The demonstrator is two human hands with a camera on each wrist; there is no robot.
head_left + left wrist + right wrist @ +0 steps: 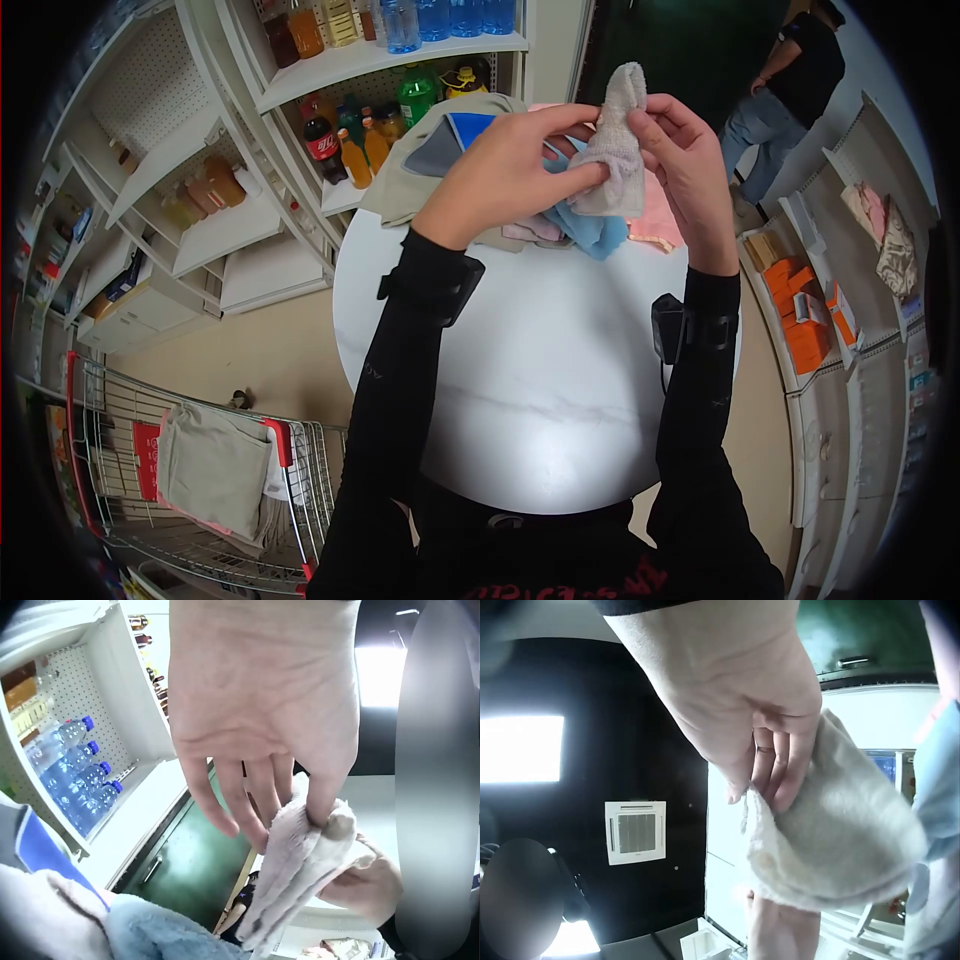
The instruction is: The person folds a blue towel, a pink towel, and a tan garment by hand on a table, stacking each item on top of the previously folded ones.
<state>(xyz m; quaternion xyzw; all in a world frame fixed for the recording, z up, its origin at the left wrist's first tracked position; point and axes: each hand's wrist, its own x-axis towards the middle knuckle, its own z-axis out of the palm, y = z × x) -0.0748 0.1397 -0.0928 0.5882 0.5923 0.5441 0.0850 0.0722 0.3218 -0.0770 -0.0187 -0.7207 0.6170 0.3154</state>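
Observation:
A small whitish cloth (pixel 612 150), bunched and upright, is held up between both hands above the far part of the table. The left hand (pixel 515 165) pinches its lower part with the thumb, as the left wrist view shows on the cloth (pixel 289 855). The right hand (pixel 690 165) pinches its upper edge between thumb and fingers; in the right wrist view the cloth (pixel 855 817) hangs from those fingertips. Behind and below lie a grey-green cloth (pixel 400 190) with a blue and grey piece, a light blue cloth (pixel 595 232) and a pink cloth (pixel 655 215).
The round white table (pixel 520 350) stands in front of the body. A shopping cart (pixel 90 440) with folded cloth is at lower left. Shelves of bottles (pixel 400 25) stand behind, and shelves with orange boxes (pixel 800 320) at right. Another person (pixel 790 90) stands at the back right.

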